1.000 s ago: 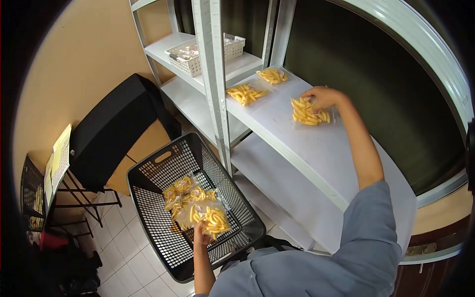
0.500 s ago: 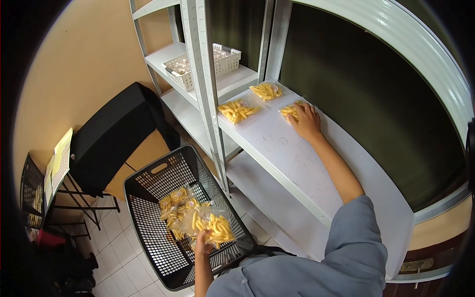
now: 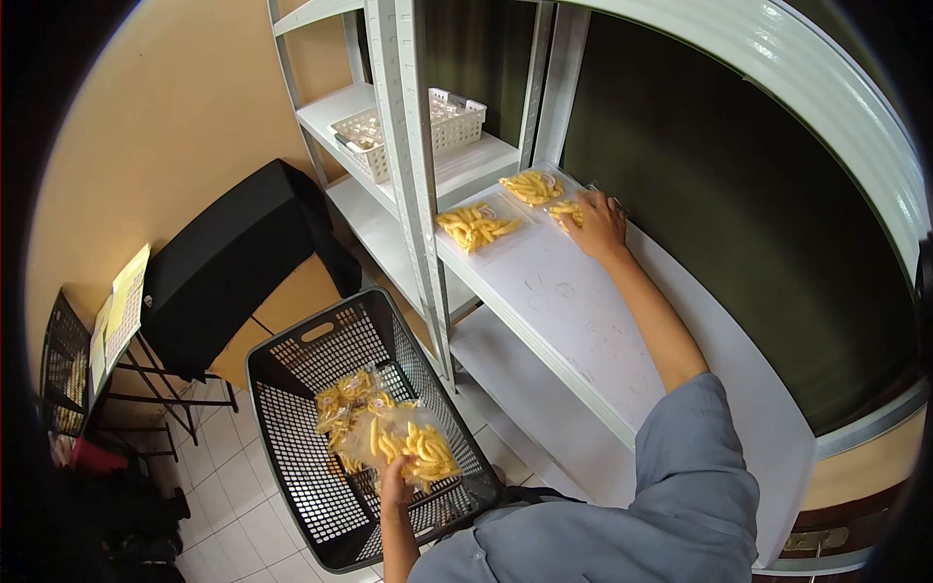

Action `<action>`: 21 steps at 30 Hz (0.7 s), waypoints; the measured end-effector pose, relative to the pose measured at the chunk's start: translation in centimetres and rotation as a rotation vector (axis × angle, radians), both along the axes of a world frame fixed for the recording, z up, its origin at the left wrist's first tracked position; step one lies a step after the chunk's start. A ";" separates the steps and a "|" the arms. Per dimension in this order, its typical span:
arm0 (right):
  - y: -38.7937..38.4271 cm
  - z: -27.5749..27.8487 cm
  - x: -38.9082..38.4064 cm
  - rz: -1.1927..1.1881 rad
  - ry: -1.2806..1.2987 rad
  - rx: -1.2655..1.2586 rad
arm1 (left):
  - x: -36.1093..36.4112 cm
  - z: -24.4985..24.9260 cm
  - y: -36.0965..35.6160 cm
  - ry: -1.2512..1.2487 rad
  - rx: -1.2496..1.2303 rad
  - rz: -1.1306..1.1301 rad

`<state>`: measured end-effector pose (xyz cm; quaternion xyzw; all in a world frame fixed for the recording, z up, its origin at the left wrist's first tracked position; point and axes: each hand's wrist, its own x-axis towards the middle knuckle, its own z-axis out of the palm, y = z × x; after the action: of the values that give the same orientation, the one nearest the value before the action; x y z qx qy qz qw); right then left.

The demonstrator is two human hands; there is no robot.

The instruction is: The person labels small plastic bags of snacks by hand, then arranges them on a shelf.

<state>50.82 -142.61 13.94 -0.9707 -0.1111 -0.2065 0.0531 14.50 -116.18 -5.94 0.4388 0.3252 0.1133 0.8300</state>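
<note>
My left hand (image 3: 397, 480) is closed on the lower edge of a clear plastic bag of yellow finger-shaped snacks (image 3: 432, 455), held over the black crate (image 3: 282, 428). More such snack bags (image 3: 342, 394) lie inside that crate. On the white shelf (image 3: 573, 311), my right hand (image 3: 600, 225) has its fingers curled over another snack bag (image 3: 564, 212), partly covering it. Two more bags rest beside it: one at the shelf's near left edge (image 3: 476, 228), one farther back (image 3: 532, 187).
A metal post (image 3: 413, 146) stands between this shelf and a second rack, which carries a white basket (image 3: 457, 126) of small clear packs. Left of the crate are a table with black cloth (image 3: 233, 253) and a paper sheet (image 3: 121, 301) near another dark crate (image 3: 66, 369).
My right hand, with the bag under it, has moved slightly farther back on the shelf, closer to the other two bags. My left hand still holds its bag above the crate.
</note>
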 end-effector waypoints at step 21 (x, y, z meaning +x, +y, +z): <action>4.3 6.1 -19.8 0.860 0.278 0.546 | 10.6 19.0 -7.6 -0.621 0.486 -0.115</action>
<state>31.00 -138.31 20.04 -0.8066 -0.4331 -0.0566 0.3983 25.07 -123.77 13.07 0.5849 -0.0028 0.2675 0.7657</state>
